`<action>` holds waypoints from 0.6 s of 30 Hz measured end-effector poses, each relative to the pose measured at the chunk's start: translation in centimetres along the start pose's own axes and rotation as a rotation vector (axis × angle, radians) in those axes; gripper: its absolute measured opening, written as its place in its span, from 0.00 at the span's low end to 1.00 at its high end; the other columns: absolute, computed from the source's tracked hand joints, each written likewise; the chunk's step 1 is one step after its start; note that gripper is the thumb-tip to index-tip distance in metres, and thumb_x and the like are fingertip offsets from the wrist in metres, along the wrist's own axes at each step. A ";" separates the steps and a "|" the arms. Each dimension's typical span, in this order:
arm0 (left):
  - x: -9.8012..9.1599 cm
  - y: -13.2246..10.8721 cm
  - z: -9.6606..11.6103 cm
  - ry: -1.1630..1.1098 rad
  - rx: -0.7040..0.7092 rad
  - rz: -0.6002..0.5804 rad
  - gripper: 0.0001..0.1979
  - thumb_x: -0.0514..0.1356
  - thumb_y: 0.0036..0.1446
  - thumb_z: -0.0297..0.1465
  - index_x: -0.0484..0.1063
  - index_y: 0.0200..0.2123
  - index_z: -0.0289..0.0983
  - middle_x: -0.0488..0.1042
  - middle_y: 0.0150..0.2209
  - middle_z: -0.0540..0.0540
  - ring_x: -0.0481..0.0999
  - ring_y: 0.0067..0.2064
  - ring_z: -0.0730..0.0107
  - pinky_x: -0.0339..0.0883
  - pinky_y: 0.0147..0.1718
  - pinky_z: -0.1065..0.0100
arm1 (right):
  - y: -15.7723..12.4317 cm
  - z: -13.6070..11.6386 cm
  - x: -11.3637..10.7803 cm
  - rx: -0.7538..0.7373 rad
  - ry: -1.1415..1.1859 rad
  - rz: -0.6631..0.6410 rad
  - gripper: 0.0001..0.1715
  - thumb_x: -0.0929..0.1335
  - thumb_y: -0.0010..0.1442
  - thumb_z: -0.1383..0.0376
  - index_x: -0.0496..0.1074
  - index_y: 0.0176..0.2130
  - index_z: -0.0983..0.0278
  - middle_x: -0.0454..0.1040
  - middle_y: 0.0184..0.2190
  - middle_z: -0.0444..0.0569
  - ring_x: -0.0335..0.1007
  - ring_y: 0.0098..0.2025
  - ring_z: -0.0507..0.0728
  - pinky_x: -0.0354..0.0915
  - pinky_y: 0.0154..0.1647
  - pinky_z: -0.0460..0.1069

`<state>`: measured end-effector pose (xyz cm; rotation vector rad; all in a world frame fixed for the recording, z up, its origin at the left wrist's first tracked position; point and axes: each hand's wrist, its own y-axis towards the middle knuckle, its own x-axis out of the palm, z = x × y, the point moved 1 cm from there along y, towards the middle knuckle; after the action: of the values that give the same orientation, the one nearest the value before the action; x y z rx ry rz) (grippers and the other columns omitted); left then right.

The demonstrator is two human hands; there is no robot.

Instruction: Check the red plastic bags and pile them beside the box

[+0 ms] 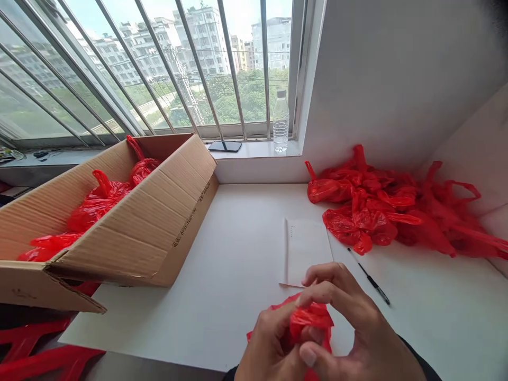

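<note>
Gripping a red plastic bag (pixel 310 319), the left hand (pixel 273 344) and right hand (pixel 357 330) clench it low to the right of the cardboard box (pixel 159 222), over the white worktop (pixel 238 264). The bag is wadded, so no long axis or heading can be told. Farther right of the box lie a paper sheet (pixel 307 248), a pen (pixel 373 283) and a heap of red bags (pixel 397 206). Behind the box is a barred window (pixel 159 63).

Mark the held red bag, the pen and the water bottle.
red bag (pixel 307 317), head view, crumpled upper fold.
pen (pixel 371 279), head view, mid-barrel.
water bottle (pixel 281 121), head view, clear body.
</note>
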<state>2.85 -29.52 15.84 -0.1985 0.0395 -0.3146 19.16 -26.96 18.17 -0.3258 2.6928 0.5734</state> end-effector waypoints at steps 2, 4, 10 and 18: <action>-0.3 0.4 0.5 -0.047 -0.009 0.002 0.21 0.60 0.59 0.51 0.74 0.29 0.39 0.67 0.25 0.48 0.64 0.27 0.68 0.61 0.27 0.68 | 0.1 0.2 -0.3 0.047 0.026 -0.081 0.20 0.75 0.53 0.61 0.73 0.47 0.55 0.68 0.48 0.48 0.72 0.47 0.58 0.71 0.46 0.50; -0.7 0.8 0.9 -0.121 -0.025 -0.014 0.22 0.56 0.63 0.49 0.71 0.28 0.38 0.63 0.23 0.51 0.59 0.24 0.73 0.57 0.24 0.70 | 0.4 0.6 -0.5 0.126 0.105 -0.160 0.21 0.73 0.57 0.59 0.71 0.50 0.54 0.71 0.48 0.47 0.71 0.48 0.58 0.68 0.50 0.51; -0.9 0.9 1.1 -0.194 -0.073 -0.022 0.18 0.59 0.64 0.46 0.67 0.50 0.41 0.63 0.23 0.56 0.60 0.23 0.78 0.55 0.24 0.75 | 0.5 2.1 0.2 0.283 0.216 -0.122 0.03 0.69 0.65 0.61 0.72 0.37 0.57 0.72 0.33 0.41 0.67 0.34 0.52 0.64 0.39 0.49; -1.6 1.6 -0.5 -0.420 -0.161 0.115 0.17 0.55 0.67 0.44 0.72 0.44 0.37 0.70 0.20 0.52 0.73 0.23 0.72 0.67 0.26 0.73 | -0.5 1.7 0.4 0.207 0.226 -0.061 0.05 0.69 0.66 0.64 0.71 0.35 0.59 0.72 0.31 0.40 0.65 0.33 0.50 0.62 0.37 0.48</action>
<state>1.75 -27.57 15.06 -0.4167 -0.3391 -0.1498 19.49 -26.73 16.40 -0.4377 2.9144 0.2495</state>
